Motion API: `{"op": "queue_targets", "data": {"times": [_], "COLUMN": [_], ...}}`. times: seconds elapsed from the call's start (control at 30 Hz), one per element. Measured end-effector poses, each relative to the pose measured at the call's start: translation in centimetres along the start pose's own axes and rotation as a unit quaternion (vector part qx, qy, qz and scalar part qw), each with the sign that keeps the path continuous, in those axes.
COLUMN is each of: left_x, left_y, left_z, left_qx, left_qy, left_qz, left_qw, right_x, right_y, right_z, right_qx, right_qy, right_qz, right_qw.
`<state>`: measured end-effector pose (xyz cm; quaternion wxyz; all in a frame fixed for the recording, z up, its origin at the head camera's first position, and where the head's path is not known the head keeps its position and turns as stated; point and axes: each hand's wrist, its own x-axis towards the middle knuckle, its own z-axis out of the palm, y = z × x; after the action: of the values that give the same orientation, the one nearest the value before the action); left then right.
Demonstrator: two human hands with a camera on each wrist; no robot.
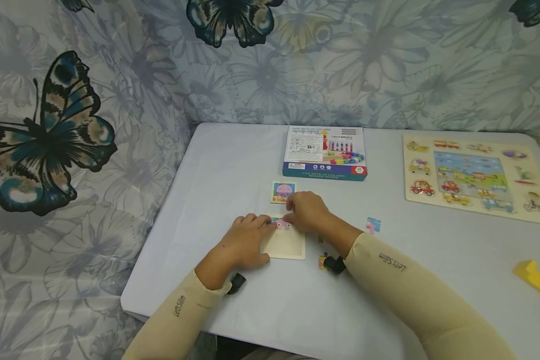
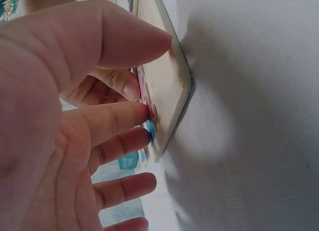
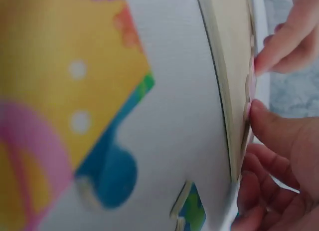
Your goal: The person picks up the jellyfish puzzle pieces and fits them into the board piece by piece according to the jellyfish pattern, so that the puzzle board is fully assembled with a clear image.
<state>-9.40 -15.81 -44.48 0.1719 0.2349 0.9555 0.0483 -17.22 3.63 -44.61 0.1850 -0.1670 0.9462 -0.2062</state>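
Two bare hands meet at a pale, square wooden puzzle tray (image 1: 288, 245) that I have near the middle of the head view. My left hand (image 1: 245, 240) lies palm down, fingers spread and nearly straight, tips touching the thin pink-and-blue puzzle pieces (image 1: 283, 225) along the tray's upper edge; it grasps nothing. My right hand (image 1: 309, 212) comes in from the right, wrist bent, fingers curled, thumb pressing a pink piece; whether it pinches that piece I can't tell. Both arms wear smooth beige sleeves (image 1: 409, 280) with dark lettering.

Just above the tray I see a small square jellyfish picture (image 1: 284, 190); right of centre lies a loose blue-and-pink jigsaw piece (image 1: 373, 225). Farther up sits a flat printed cardboard box (image 1: 324, 152); a wooden vehicle board (image 1: 465, 140) fills the upper right, and a glossy yellow curved block (image 1: 535, 279) the lower right, all on faintly creased white cloth (image 1: 234, 165).
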Motion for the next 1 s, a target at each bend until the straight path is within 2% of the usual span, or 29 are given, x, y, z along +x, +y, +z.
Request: {"op": "queue_targets", "data": {"times": [0.2, 0.33, 0.47, 0.63, 0.83, 1.0], "left_x": [0.2, 0.3, 0.3, 0.2, 0.4, 0.9], "left_y": [0.5, 0.5, 0.3, 0.0, 0.4, 1.3], "left_z": [-0.2, 0.0, 0.2, 0.1, 0.1, 0.1], "left_qx": [-0.003, -0.025, -0.023, -0.013, -0.016, 0.003], "left_qy": [0.0, 0.001, -0.003, 0.0, 0.016, 0.004], "left_qz": [-0.003, 0.002, 0.001, 0.003, 0.025, 0.055], "left_qw": [1.0, 0.9997, 0.9997, 0.9999, 0.9994, 0.9985], "right_x": [-1.3, -3.6, -6.0, -8.0, -9.2, -9.5], "right_y": [1.8, 5.4, 9.6, 13.1, 14.3, 13.6], "right_z": [-1.6, -3.9, -5.8, -6.5, -5.4, -5.5], "right_qx": [-0.009, -0.007, -0.026, -0.033, -0.019, 0.012], "right_qy": [0.011, -0.002, -0.024, -0.036, -0.014, 0.011], "right_qz": [0.008, 0.049, 0.085, 0.097, 0.095, 0.087], "right_qw": [0.9999, 0.9988, 0.9958, 0.9941, 0.9952, 0.9961]}}
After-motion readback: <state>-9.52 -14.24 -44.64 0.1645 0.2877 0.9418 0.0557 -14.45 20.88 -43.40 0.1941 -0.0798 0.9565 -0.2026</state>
